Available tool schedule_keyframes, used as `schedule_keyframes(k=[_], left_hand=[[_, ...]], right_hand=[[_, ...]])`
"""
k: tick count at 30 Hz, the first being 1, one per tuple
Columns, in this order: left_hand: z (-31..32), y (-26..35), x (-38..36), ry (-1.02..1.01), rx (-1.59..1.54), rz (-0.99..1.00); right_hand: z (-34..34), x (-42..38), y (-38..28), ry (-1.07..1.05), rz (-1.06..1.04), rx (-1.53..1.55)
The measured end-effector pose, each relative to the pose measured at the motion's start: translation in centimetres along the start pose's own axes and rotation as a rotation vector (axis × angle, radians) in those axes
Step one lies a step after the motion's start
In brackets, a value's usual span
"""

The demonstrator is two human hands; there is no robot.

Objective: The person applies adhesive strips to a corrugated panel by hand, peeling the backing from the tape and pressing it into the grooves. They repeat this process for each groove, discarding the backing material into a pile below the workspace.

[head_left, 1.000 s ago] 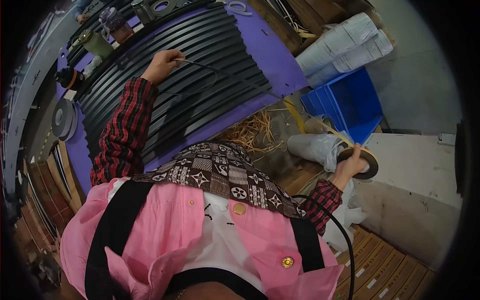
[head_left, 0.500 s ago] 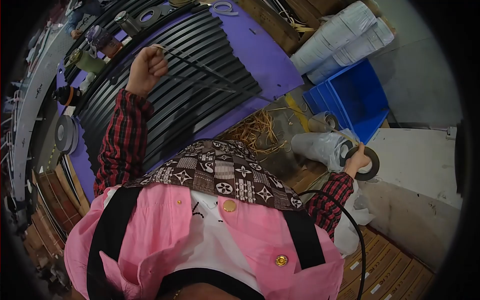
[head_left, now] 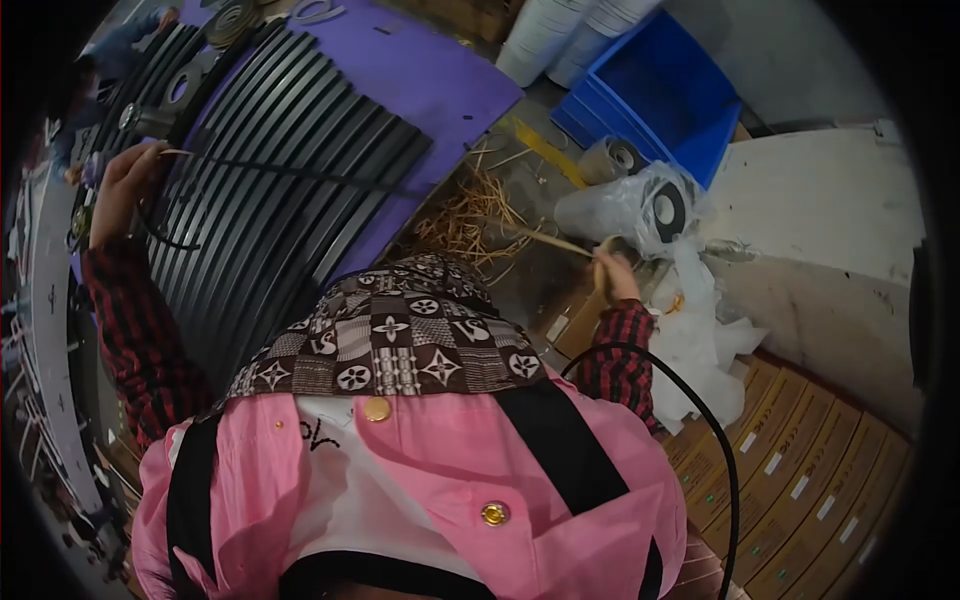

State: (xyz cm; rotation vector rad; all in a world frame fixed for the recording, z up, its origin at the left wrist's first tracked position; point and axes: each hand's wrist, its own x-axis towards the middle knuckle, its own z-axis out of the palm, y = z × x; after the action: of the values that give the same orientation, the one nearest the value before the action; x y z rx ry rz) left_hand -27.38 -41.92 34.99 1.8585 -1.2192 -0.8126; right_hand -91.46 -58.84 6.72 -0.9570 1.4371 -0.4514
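At left, the left hand [head_left: 128, 188] pinched a dark strip [head_left: 290, 172] over a purple table [head_left: 440, 62]; the right hand [head_left: 620, 277] gripped tan tape [head_left: 555, 240], nearer than a blue bin [head_left: 597, 112].

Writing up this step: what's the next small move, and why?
Probably lower the left hand toward the black profiles: it pinches the strip, which stretches across them to the right hand. Whether the strip already touches them is unclear from this view.
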Motion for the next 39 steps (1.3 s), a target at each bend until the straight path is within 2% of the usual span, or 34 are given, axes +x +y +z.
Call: schedule_keyframes(k=[1, 3, 5, 6, 8, 9, 10, 11, 12, 14, 16, 17, 19, 21, 23, 25, 26, 28, 30, 31, 33, 34, 35, 37, 38, 39], left_hand=[[0.6, 0.5, -0.5, 0.056, -0.093, 0.006], [3.2, 2.3, -1.8, 0.067, -0.050, -0.073], [5.2, 2.2, -1.7, 0.036, -0.106, -0.047], [6.5, 3.1, -2.1, -0.045, -0.093, -0.043], [9.0, 5.1, -2.8, -0.147, -0.062, -0.010], [10.4, 6.3, -2.8, -0.171, -0.046, 0.023], [11.4, 6.5, -2.5, -0.223, -0.016, 0.045], [12.6, 6.8, -2.4, -0.249, -0.054, 0.080], [13.9, 6.9, -2.2, -0.273, -0.095, 0.118], [15.7, 6.6, -1.8, -0.273, -0.076, 0.158], [17.3, 5.3, -1.2, -0.240, -0.101, 0.149], [17.6, 5.1, -0.9, -0.215, -0.104, 0.132], [16.8, 4.0, -0.9, -0.166, -0.171, 0.188], [16.0, 2.5, -1.2, -0.135, -0.240, 0.163], [15.2, 1.6, -1.5, -0.107, -0.312, 0.136], [13.9, 0.8, -1.8, -0.182, -0.146, -0.064], [13.8, -0.6, -1.9, -0.074, -0.171, -0.072], [14.0, -3.0, -1.9, 0.191, -0.182, -0.041], [15.6, -3.0, -2.0, 0.251, -0.150, 0.009], [16.8, -3.0, -2.1, 0.320, -0.110, 0.051], [20.9, -1.8, -3.1, -0.272, 0.036, 0.500], [21.9, -1.6, -3.8, -0.700, 0.280, 0.614], [21.8, -0.7, -3.6, -0.701, 0.278, 0.630], [21.0, 1.3, -3.0, -0.671, 0.605, 0.344], [20.5, 1.2, -2.8, -0.228, 0.276, 0.491], [20.4, 1.8, -2.8, -0.236, 0.276, 0.489]], right_hand=[[1.5, 0.8, 1.9, -0.090, 0.077, -0.159], [6.0, 0.3, 4.3, -0.202, 0.185, -0.028], [8.8, 2.5, 5.5, -0.239, 0.298, -0.134], [9.8, 5.0, 7.4, 0.009, 0.208, -0.165], [10.3, 5.4, 1.5, 0.072, 0.135, -0.224], [8.9, 9.3, 2.7, 0.156, -0.092, -0.213], [7.9, 12.2, 1.3, 0.167, -0.158, -0.217], [8.2, 10.7, -3.7, 0.245, -0.198, -0.358], [8.9, 9.7, -7.6, 0.472, -0.346, -0.445], [11.8, 10.0, -12.5, 0.694, -0.684, -0.356], [19.5, 2.0, -19.5, 0.179, -0.920, 0.098], [22.9, -3.0, -21.0, -0.154, -0.978, 0.157], [29.6, -9.9, -20.5, -0.399, -0.982, -0.018], [33.4, -12.6, -18.9, -0.539, -0.841, 0.099], [33.1, -11.6, -17.1, -0.559, -0.821, 0.021], [31.2, -10.6, -16.7, -0.522, -0.796, -0.082], [29.4, -10.4, -16.9, -0.475, -0.788, -0.119], [24.3, -9.8, -18.0, -0.235, -0.817, -0.251], [19.1, -8.5, -18.4, 0.054, -0.812, -0.218], [17.0, -8.6, -18.7, 0.082, -0.798, -0.239], [15.3, -9.1, -19.1, 0.139, -0.775, -0.301], [15.6, -9.4, -19.2, 0.133, -0.810, -0.321], [16.4, -9.9, -19.2, 0.129, -0.849, -0.339], [17.8, -11.0, -19.4, 0.153, -0.835, -0.410], [18.2, -11.2, -19.1, 0.099, -0.830, -0.406], [18.8, -11.3, -18.7, 0.038, -0.819, -0.402]])
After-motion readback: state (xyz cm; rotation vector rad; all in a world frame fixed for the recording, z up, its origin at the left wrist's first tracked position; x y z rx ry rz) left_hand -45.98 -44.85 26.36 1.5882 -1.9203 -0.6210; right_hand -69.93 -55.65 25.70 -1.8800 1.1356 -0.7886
